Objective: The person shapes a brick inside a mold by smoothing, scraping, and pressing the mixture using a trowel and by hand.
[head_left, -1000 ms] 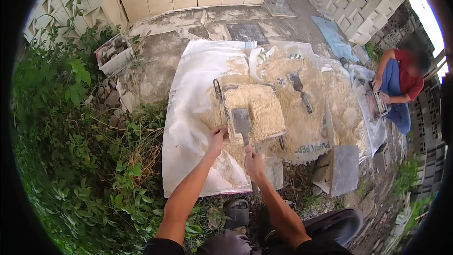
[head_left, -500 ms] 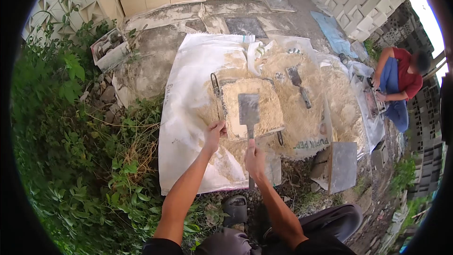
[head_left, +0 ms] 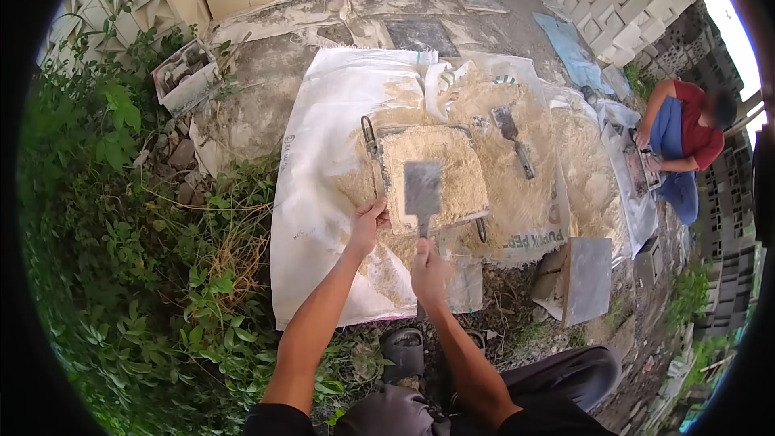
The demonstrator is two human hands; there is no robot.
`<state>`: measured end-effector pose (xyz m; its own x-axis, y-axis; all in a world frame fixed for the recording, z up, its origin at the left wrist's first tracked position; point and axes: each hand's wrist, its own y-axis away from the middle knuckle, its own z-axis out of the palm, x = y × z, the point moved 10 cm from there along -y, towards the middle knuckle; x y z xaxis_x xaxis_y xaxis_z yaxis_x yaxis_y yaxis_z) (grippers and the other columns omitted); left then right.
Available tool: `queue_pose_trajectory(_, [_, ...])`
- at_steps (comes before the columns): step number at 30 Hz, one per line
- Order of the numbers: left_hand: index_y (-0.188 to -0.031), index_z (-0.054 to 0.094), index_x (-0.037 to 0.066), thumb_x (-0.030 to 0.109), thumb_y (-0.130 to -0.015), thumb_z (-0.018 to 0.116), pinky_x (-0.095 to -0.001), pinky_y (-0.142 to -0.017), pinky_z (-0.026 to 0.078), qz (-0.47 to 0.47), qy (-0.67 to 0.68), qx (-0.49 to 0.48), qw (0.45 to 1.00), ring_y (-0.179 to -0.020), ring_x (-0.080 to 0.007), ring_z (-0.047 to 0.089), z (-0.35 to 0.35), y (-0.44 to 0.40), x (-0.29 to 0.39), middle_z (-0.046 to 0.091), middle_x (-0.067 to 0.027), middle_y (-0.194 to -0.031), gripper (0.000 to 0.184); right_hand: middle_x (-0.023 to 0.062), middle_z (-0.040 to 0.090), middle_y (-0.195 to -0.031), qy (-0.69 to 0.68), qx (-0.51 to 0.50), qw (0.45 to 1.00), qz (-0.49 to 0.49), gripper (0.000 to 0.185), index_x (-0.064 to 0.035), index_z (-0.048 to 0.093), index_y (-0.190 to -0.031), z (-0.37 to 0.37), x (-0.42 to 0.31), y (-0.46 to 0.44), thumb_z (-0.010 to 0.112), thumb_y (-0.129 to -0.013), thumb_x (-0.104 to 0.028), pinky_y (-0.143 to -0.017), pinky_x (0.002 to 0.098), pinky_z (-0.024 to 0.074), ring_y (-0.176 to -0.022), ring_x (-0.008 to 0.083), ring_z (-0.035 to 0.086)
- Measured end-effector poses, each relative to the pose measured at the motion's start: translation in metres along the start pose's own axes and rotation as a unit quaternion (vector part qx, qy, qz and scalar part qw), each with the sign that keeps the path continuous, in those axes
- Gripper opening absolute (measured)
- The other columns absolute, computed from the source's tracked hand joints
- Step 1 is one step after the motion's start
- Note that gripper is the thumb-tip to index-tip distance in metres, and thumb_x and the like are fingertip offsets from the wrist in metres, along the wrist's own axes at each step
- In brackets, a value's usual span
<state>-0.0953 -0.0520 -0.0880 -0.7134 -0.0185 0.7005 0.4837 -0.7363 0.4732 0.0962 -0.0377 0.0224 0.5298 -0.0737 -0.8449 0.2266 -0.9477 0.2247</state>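
Dark-rimmed square mold (head_left: 383, 176) resting on white woven sack (head_left: 311, 194), holding grainy tan powder (head_left: 464, 163). Right hand (head_left: 431, 276) clamping fingers round handle of flat metal trowel (head_left: 422, 190), blade blurring above powder. Left hand (head_left: 370, 222) curling fingers at mold's 8 o'clock edge, grip unclear. Second trowel (head_left: 515, 139) lying at 2 o'clock.

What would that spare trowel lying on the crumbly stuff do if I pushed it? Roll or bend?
The spare trowel probably wouldn't roll, because its blade is broad and flat. It looks stiff, since it lies straight. It might plough up the powder, which looks loose.
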Motion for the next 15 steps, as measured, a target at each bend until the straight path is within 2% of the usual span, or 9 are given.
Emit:
queue_pose_trajectory(1, [-0.091, 0.068, 0.003, 0.018, -0.088, 0.068, -0.0236, -0.057, 0.049, 0.004, 0.003, 0.002, 1.000, -0.061, -0.0098, 0.057, 0.001, 0.000, 0.000, 0.063, -0.0006, -0.073, 0.015, 0.0222, 0.051, -0.058, 0.000, 0.002, 1.000, 0.001, 0.069, 0.0092, 0.053, -0.068, 0.003, 0.016, -0.001, 0.040, -0.097, -0.052, -0.059, 0.0451, 0.0407, -0.056, 0.0295, 0.051])
queue_pose_trajectory(3, [-0.091, 0.068, 0.004, 0.018, -0.088, 0.068, -0.0237, -0.057, 0.049, 0.007, -0.012, 0.002, 1.000, -0.061, -0.0094, 0.057, 0.001, -0.004, 0.004, 0.063, -0.0004, -0.073, 0.015, 0.0194, 0.047, -0.054, 0.035, -0.082, 0.991, 0.102, 0.064, 0.0085, 0.051, -0.068, 0.026, 0.057, -0.010, 0.041, -0.099, -0.047, -0.056, 0.0430, 0.0394, -0.053, 0.0257, 0.044])
queue_pose_trajectory(6, [-0.090, 0.068, 0.004, 0.019, -0.087, 0.069, -0.0239, -0.057, 0.049, 0.005, -0.015, 0.011, 1.000, -0.062, -0.0089, 0.056, -0.004, -0.002, -0.003, 0.063, 0.0000, -0.074, 0.015, 0.0183, 0.048, -0.054, 0.018, -0.096, 0.989, 0.115, 0.066, 0.0078, 0.052, -0.067, 0.023, 0.063, -0.011, 0.041, -0.099, -0.049, -0.055, 0.0417, 0.0396, -0.052, 0.0250, 0.043])
queue_pose_trajectory(10, [-0.093, 0.068, 0.003, 0.019, -0.087, 0.070, -0.0245, -0.057, 0.048, -0.003, 0.007, -0.014, 1.000, -0.063, -0.0088, 0.056, -0.001, -0.003, -0.004, 0.063, -0.0005, -0.076, 0.018, 0.0190, 0.051, -0.055, -0.065, -0.068, 0.991, 0.090, 0.072, 0.0069, 0.054, -0.065, 0.013, 0.032, -0.010, 0.039, -0.096, -0.056, -0.056, 0.0414, 0.0410, -0.053, 0.0273, 0.048])
queue_pose_trajectory(12, [-0.094, 0.068, 0.002, 0.019, -0.087, 0.069, -0.0247, -0.057, 0.048, -0.007, 0.005, 0.001, 1.000, -0.063, -0.0090, 0.056, -0.002, -0.001, -0.005, 0.063, -0.0007, -0.076, 0.018, 0.0147, 0.051, -0.054, -0.068, -0.018, 0.997, 0.012, 0.073, 0.0052, 0.053, -0.062, 0.004, 0.015, -0.013, 0.038, -0.096, -0.058, -0.055, 0.0409, 0.0411, -0.053, 0.0246, 0.051])
queue_pose_trajectory(13, [-0.094, 0.068, 0.002, 0.020, -0.087, 0.069, -0.0248, -0.057, 0.048, -0.007, 0.008, 0.008, 1.000, -0.063, -0.0091, 0.056, -0.002, -0.001, -0.004, 0.063, -0.0010, -0.076, 0.019, 0.0147, 0.051, -0.054, -0.069, -0.019, 0.997, 0.011, 0.073, 0.0052, 0.053, -0.062, 0.004, 0.026, -0.016, 0.038, -0.096, -0.058, -0.055, 0.0409, 0.0411, -0.053, 0.0246, 0.051])
queue_pose_trajectory(15, [-0.094, 0.068, 0.002, 0.020, -0.087, 0.069, -0.0250, -0.057, 0.049, -0.013, -0.005, 0.016, 1.000, -0.062, -0.0092, 0.056, -0.001, 0.001, -0.002, 0.062, -0.0011, -0.075, 0.019, 0.0125, 0.048, -0.052, 0.044, -0.129, 0.983, 0.122, 0.068, 0.0044, 0.052, -0.062, 0.023, 0.066, -0.022, 0.039, -0.098, -0.052, -0.054, 0.0402, 0.0402, -0.052, 0.0207, 0.048])
